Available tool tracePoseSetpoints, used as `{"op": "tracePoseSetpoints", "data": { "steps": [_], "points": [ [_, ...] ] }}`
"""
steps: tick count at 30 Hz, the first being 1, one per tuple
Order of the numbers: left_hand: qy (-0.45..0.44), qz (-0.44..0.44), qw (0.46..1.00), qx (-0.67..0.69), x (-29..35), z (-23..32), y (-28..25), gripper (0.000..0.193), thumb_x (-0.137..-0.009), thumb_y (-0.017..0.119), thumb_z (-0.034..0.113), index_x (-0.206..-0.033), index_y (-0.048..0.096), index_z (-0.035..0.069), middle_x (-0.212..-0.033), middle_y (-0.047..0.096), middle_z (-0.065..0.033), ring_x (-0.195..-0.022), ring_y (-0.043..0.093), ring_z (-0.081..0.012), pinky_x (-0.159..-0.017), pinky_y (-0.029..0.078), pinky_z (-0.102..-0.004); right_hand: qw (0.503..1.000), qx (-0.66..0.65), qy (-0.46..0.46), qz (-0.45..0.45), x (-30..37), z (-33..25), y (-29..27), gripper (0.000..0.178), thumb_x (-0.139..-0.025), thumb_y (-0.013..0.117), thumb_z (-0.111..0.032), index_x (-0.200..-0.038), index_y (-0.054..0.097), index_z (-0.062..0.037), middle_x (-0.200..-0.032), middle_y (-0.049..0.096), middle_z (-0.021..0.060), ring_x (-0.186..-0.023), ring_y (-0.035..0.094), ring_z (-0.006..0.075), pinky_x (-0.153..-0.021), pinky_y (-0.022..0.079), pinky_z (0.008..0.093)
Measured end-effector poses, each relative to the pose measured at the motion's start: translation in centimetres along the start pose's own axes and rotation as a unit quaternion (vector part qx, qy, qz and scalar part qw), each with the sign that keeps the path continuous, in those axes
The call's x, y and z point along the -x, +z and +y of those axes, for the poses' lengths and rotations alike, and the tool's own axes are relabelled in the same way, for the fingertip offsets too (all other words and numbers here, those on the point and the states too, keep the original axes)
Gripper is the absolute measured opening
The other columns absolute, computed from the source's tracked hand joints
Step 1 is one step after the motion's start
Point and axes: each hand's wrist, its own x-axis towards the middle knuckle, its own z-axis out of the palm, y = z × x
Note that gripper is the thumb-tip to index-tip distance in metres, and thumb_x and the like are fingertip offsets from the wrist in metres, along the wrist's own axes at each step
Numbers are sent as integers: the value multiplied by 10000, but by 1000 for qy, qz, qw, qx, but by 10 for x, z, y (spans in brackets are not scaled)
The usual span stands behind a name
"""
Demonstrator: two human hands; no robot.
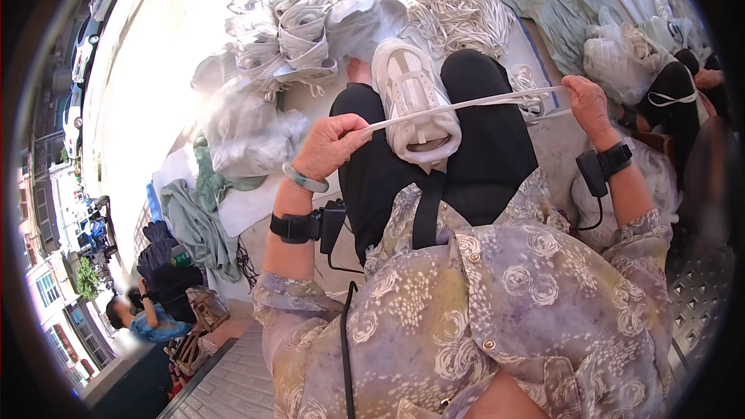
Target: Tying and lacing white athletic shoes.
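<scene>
A white shoelace (473, 104) is stretched almost straight across my lap, rising a little to the right. My left hand (335, 143) pinches its left end between thumb and fingers. The right end runs into my right hand (590, 107), which is closed on it, and a second strand hangs just below it there. Behind the lace, a white sneaker (405, 87) is held between my knees, its opening toward me and its toe pointing away. Neither hand touches the sneaker.
Ahead lie a heap of loose white laces (454, 12), bundled white straps (303, 31) and clear plastic bags (248, 132). Green cloth (559, 15) spreads at the far right. Another person's dark-trousered leg (671, 97) is close on the right; a person in blue (161, 324) sits lower left.
</scene>
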Motion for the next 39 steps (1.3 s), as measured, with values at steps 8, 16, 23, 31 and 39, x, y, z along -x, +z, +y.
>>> {"op": "tracePoseSetpoints", "data": {
  "steps": [8, 16, 23, 31, 39],
  "points": [
    [-39, 136, 979, -144, -17, -14, 29, 257, -777, 649, 266, -849, 623, 20, -610, 586, -95, -551, 559, -185, -551, 435, -310, 982, -144, -55, -112, -7, -69, 38, 254, -772, 628, -251, -899, 563, -40, -630, 552, 145, -614, 576, 319, -558, 436, 396],
    [0, 113, 912, -394, -38, -6, 76, 368, -703, 647, 330, -803, 515, 2, -700, 595, -236, -691, 593, -411, -624, 457, -473, 963, -46, -154, -214, -18, -156, 88, 630, -661, 680, -229, -1106, 426, 137, -632, 591, 139, -568, 625, 284, -453, 464, 366],
    [-2, 161, 908, -388, -36, -24, 100, 322, -734, 584, 303, -802, 509, -2, -708, 591, -239, -698, 584, -427, -637, 451, -487, 958, -33, -208, -195, -23, -143, 101, 379, -698, 600, -115, -941, 430, 120, -636, 585, 161, -607, 625, 327, -491, 476, 392],
    [-8, 154, 918, -364, -34, -32, 92, 261, -720, 556, 240, -786, 493, -5, -679, 572, -231, -688, 570, -426, -624, 430, -498, 951, -23, -228, -207, -15, -151, 96, 464, -726, 566, -104, -1054, 406, 183, -645, 595, 183, -614, 632, 325, -508, 492, 392],
    [23, 147, 907, -394, -34, -35, 87, 257, -710, 572, 232, -749, 488, -8, -649, 559, -225, -654, 554, -435, -602, 431, -489, 948, -44, -191, -250, -16, -150, 97, 242, -737, 568, -95, -893, 534, 87, -757, 614, 205, -750, 638, 338, -603, 518, 392]
  ]
}}
